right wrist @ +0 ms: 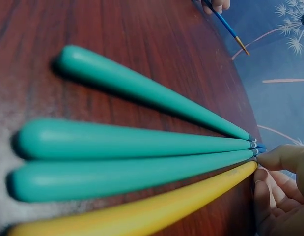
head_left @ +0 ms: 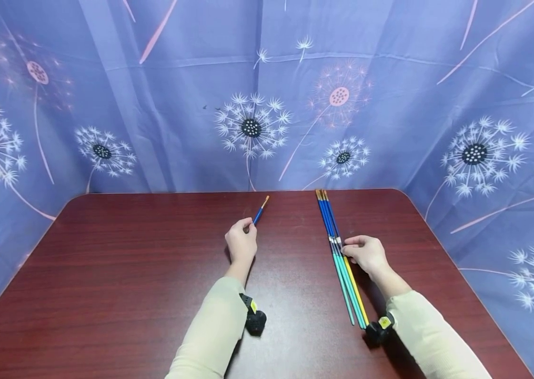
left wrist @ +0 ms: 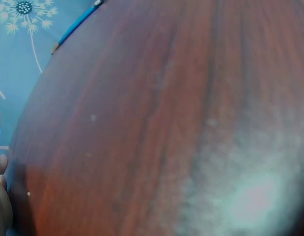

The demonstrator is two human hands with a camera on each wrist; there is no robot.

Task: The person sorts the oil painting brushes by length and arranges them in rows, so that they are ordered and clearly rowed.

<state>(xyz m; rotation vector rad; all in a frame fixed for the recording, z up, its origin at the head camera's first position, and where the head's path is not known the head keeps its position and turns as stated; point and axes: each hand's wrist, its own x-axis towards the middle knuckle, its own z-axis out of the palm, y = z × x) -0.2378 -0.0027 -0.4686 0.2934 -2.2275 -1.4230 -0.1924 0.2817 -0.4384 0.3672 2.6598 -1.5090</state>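
My left hand [head_left: 241, 242] pinches a blue paintbrush [head_left: 258, 215] just above the table, its tan tip pointing away and to the right. On the right side, my right hand [head_left: 366, 253] pinches the far end of a yellow-handled paintbrush [head_left: 355, 289] with thumb and fingers. Three green-handled paintbrushes [right wrist: 137, 140] lie beside it on its left, two touching and one splayed apart at the near end. Beyond their white tips, blue paintbrushes [head_left: 327, 215] with tan tips reach the table's back edge. Whether the blue and green parts join is unclear.
The dark red wooden table [head_left: 120, 273] has rounded back corners. A blue curtain [head_left: 177, 105] with dandelion prints hangs behind it and along both sides. A small black wrist camera [head_left: 255, 321] sits at the left sleeve, another black camera [head_left: 376, 334] at the right.
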